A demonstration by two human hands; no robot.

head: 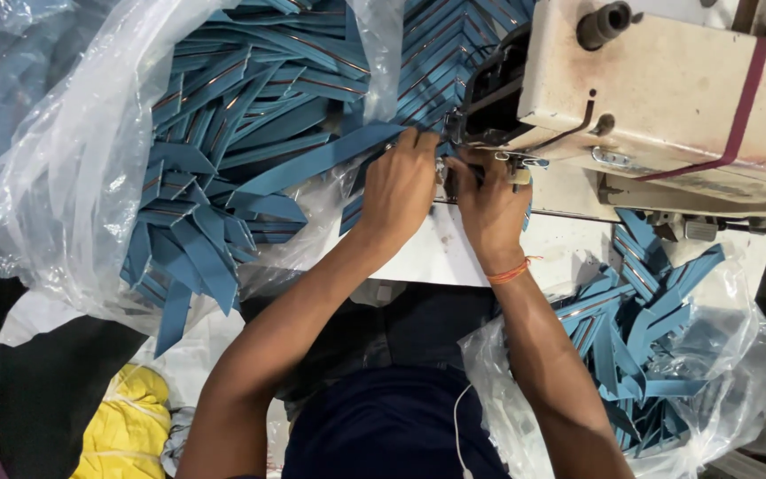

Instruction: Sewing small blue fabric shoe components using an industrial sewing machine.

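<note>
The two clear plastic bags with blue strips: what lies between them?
In the head view, between the left bag and the right bag lie the white table and both forearms; left hand and right hand hold a blue strip.

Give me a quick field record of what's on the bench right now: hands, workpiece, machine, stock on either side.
left hand: left hand pressed on a blue fabric strip at the machine's needle area
right hand: right hand beside it, fingers under the machine head; orange thread band on wrist
machine: cream sewing machine, worn, with a maroon strap around its body
left stock: clear plastic bag heaped with blue strips
right stock: second plastic bag holding more blue strips
other: yellow cloth at lower left
needle: hidden by the hands
</note>
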